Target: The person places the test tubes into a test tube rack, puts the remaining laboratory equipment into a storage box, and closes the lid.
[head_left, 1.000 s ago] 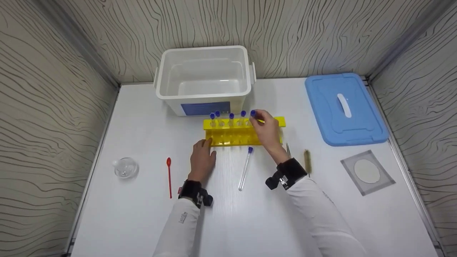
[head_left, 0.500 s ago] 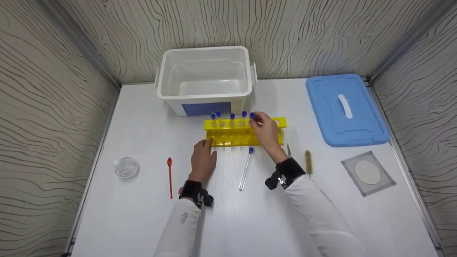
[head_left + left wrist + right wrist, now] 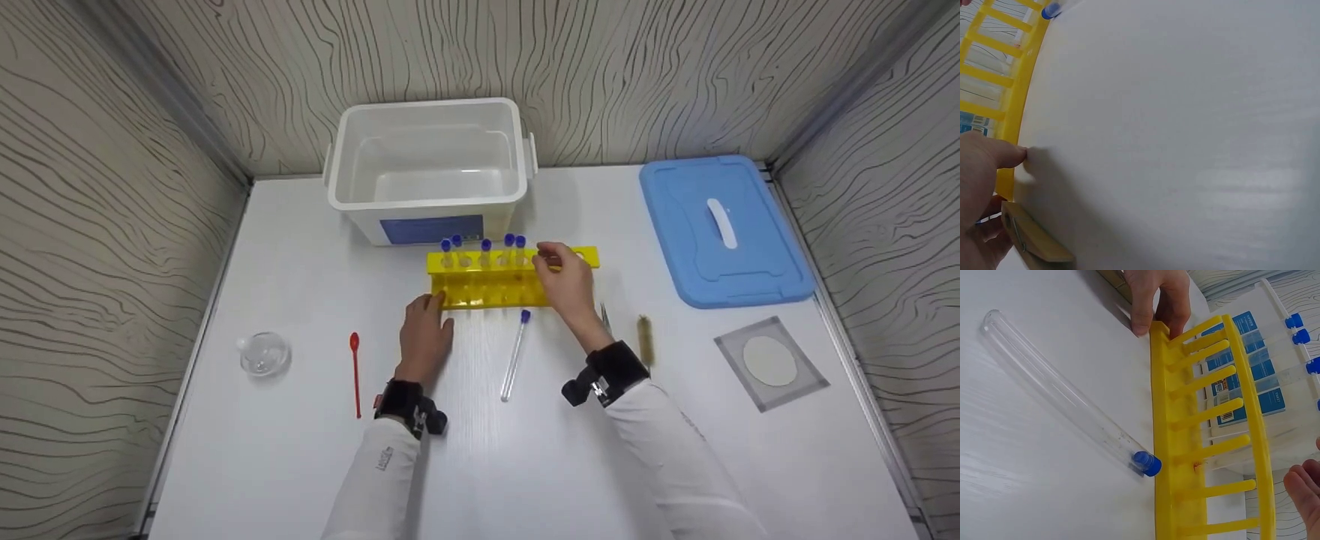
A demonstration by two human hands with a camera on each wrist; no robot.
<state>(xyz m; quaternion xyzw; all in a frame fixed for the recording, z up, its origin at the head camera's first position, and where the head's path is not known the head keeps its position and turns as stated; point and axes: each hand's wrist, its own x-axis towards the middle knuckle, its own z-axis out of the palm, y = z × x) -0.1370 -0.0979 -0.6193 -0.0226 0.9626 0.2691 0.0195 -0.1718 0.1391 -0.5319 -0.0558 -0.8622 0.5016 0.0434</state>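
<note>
My left hand [image 3: 426, 337] holds the lower left end of a yellow test tube rack [image 3: 491, 277]; in the right wrist view its thumb is on the near side and the fingers on the far side. Several clear tubes with blue caps stand in the rack, the rightmost being one test tube [image 3: 520, 241]. Just right of that tube is my right hand [image 3: 568, 283], fingers loosely bent and holding nothing. Another capped test tube [image 3: 1067, 391] lies on the table before the rack. Beside my left hand, a wooden clamp [image 3: 1036, 236] shows in the left wrist view.
A white bin [image 3: 427, 204] stands behind the rack; its blue lid [image 3: 690, 262] lies at right. A red spoon [image 3: 355, 375] and a small glass vessel [image 3: 264, 354] lie left. Right are tweezers [image 3: 606, 318], a brush [image 3: 646, 341] and a grey square with a white disc [image 3: 771, 361].
My right hand has let go of the rightmost test tube's cap and drawn slightly right. That tube now stands on its own in the rack. My left hand has stayed in place.
</note>
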